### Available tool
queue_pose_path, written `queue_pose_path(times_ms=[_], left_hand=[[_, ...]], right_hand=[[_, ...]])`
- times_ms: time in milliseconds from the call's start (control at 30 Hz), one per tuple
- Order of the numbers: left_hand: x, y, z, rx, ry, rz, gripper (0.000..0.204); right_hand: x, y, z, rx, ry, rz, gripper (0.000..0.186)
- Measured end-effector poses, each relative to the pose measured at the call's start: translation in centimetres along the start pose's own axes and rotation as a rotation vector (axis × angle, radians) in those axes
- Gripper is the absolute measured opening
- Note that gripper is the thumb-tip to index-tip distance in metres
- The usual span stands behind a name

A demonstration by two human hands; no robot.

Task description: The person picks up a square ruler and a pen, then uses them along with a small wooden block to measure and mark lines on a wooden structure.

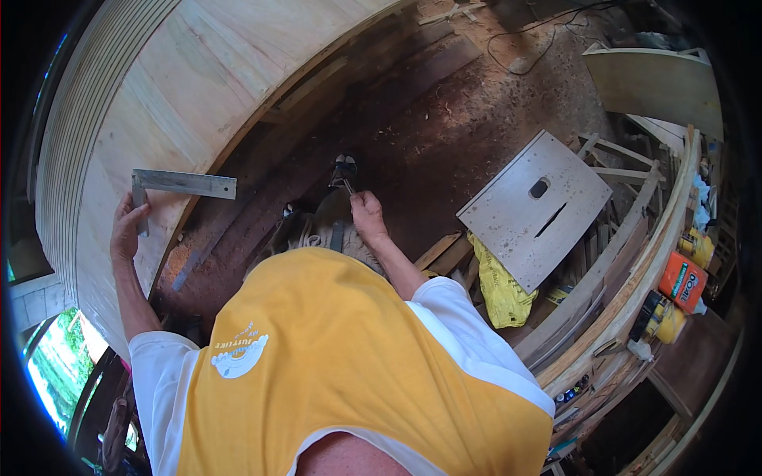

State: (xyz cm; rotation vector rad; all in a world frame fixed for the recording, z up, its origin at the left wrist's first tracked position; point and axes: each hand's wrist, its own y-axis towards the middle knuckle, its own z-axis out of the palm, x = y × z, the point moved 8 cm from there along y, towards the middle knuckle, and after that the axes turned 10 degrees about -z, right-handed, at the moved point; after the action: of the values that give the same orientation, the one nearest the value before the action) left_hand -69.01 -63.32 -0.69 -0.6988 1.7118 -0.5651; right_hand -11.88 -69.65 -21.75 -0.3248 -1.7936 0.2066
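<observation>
My left hand [128, 225] grips a try square by its short stock. The try square's metal blade [190, 183] points right across a large pale wooden panel [190, 79], and its tip extends past the panel's curved-looking edge. My right hand [368, 216] is closed around a thin, light-coloured shaft [348, 186], held low over the dark floor in front of me. A dark shape with pale glints shows at the shaft's far end. Whether it belongs to the tool I cannot tell. The tool's kind is unclear.
A grey-white board [508, 190] with an oval hole and a slot leans on timber at the right, above a yellow sack [502, 289]. Farther right, an orange package [682, 282] and yellow-black items [659, 317] rest by long boards. A dark cable [520, 71] lies on the sawdust-strewn floor.
</observation>
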Motion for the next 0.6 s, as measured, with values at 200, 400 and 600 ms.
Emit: queue_pose_path(times_ms=[200,400,600], left_hand=[[-0.2,-0.5,0.1,-0.054,0.035,0.022,0.033],[-1.0,-0.6,1.4,-0.038,0.004,0.037,0.027],[-0.8,-0.8,0.7,-0.046,0.003,0.022,0.031]], right_hand=[[0.9,-0.3,-0.2,0.0,0.059,0.029,0.023],[-1.3,-0.4,0.1,-0.022,0.05,0.034,0.022],[0.8,-0.6,0.0,-0.041,0.059,0.018,0.021]])
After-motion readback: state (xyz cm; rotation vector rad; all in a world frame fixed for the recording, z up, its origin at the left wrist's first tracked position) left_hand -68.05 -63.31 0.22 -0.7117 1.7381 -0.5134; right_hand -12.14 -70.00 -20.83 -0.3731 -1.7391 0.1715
